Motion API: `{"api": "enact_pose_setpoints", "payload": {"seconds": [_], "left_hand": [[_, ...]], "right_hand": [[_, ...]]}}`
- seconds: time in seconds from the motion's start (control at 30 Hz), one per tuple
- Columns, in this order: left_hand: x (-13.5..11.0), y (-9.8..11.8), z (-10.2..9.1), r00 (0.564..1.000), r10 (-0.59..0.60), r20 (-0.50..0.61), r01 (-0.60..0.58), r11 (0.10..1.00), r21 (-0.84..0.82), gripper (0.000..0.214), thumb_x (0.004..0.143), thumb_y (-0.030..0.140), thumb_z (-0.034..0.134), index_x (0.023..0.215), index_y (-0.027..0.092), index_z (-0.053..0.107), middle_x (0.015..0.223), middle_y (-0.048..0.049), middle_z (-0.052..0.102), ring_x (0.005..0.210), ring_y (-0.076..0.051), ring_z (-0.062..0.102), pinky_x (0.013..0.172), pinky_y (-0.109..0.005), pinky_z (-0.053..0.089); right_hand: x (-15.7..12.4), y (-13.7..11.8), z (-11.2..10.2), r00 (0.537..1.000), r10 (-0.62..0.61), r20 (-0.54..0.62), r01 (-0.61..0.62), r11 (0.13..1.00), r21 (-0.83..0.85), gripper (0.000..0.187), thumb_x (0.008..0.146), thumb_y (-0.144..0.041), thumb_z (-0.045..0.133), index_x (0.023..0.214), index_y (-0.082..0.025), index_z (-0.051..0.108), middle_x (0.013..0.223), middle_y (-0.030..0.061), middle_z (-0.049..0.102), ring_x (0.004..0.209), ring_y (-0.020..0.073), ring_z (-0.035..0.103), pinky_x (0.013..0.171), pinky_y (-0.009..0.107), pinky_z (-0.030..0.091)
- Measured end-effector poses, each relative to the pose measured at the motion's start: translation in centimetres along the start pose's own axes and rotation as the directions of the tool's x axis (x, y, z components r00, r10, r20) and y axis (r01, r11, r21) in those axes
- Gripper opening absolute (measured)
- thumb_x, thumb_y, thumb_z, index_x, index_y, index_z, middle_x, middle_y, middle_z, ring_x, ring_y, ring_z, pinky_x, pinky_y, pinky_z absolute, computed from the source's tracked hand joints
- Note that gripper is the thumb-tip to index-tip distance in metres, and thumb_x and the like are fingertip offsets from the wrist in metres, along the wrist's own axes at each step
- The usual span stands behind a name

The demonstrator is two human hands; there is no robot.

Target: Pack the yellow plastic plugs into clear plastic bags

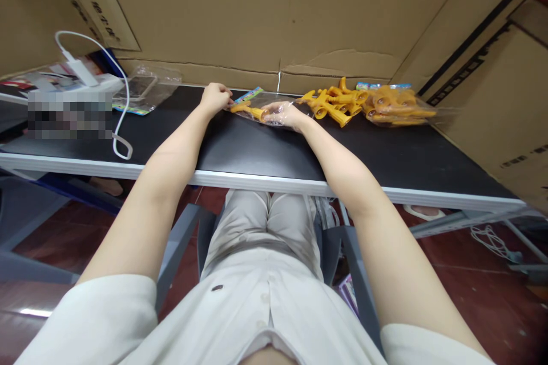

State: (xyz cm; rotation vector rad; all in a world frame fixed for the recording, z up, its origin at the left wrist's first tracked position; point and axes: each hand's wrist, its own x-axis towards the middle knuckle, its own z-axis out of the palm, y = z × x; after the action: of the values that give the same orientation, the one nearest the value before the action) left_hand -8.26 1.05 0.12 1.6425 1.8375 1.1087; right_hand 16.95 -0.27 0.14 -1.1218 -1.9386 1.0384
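A clear plastic bag (270, 98) with a coloured header strip lies on the black tabletop in front of me. An orange-yellow plastic toy part (252, 111) shows through its film. My left hand (214, 99) has its fingers curled in a pinch at the bag's left corner. My right hand (285, 114) seems to reach into the bag's right side, fingers bent round the right end of the toy part. Film partly covers those fingers. Just right of this hand sits a loose heap of orange-yellow plastic toy parts (333, 105).
A filled bag of orange-yellow parts (394, 105) lies at the right. Flat plastic bags (148, 91) and a white cable (126, 91) with a white plug lie at the left. Cardboard walls (240, 17) close off the back and right. The table's metal edge (265, 182) runs before my lap.
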Motion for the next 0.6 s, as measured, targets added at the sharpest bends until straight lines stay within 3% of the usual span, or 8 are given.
{"api": "enact_pose_setpoints", "payload": {"seconds": [0.2,0.43,0.6], "left_hand": [[-2.1,2.3,0.2,0.994,0.103,0.047,-0.106,0.992,0.065,0.047,0.075,0.021,0.061,0.118,0.014,0.079,0.124,-0.0147,0.081,0.124,-0.031,0.071,0.116,-0.042,0.053],[-3.0,3.4,0.7,0.989,0.084,0.124,-0.093,0.993,0.070,0.043,0.078,0.024,0.064,0.116,0.012,0.079,0.124,-0.0139,0.080,0.123,-0.031,0.071,0.115,-0.039,0.053],[-3.0,3.3,0.6,0.990,0.087,0.111,-0.099,0.990,0.105,0.040,0.078,0.025,0.065,0.114,0.014,0.080,0.120,-0.0132,0.081,0.123,-0.032,0.069,0.115,-0.041,0.053]], "right_hand": [[0.4,0.7,0.1,0.999,-0.024,-0.031,0.024,0.999,-0.023,0.031,0.068,-0.027,0.096,0.095,-0.020,0.083,0.105,0.0066,0.086,0.109,0.0270,0.077,0.107,0.043,0.062],[0.7,0.9,0.1,1.000,0.002,-0.021,-0.001,0.999,0.050,0.019,0.070,-0.010,0.086,0.088,-0.016,0.082,0.101,0.0077,0.086,0.101,0.0225,0.079,0.107,0.038,0.061],[0.6,0.5,0.2,0.999,0.014,-0.051,-0.013,1.000,0.019,0.028,0.063,-0.014,0.093,0.088,-0.018,0.080,0.101,0.0068,0.085,0.104,0.0252,0.078,0.105,0.042,0.062]]}}
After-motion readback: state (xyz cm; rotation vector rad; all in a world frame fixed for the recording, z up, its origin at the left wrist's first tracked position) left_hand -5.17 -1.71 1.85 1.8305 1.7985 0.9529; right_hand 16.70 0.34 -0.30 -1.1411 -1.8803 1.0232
